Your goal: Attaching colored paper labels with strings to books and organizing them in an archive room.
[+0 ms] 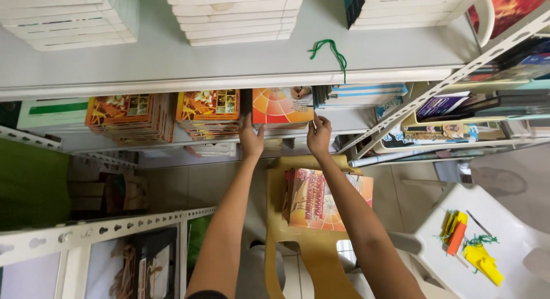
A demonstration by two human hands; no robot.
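The orange book (pixel 282 106) sits at the front edge of the lower shelf (pixel 349 120), on top of a short stack, between a pile of similar orange books (pixel 207 113) to its left and blue-striped books (pixel 366 94) to its right; the left hand (pixel 251 140) presses up against its lower left corner with fingers closed on the edge, and the right hand (pixel 318 135) pinches its lower right corner, so both hold the book rather than hang open; below the arms a yellow chair (pixel 309 242) carries another pile of books (pixel 326 199), and a white chair (pixel 492 242) further right holds yellow and orange tags (pixel 470 247); a green cord (pixel 331 51) dangles off the upper shelf (pixel 172 58). The likely trouble: held only by its near corners, the book could tip forward and slide off the stack, or drag the copies beneath it over the edge onto the chair pile.
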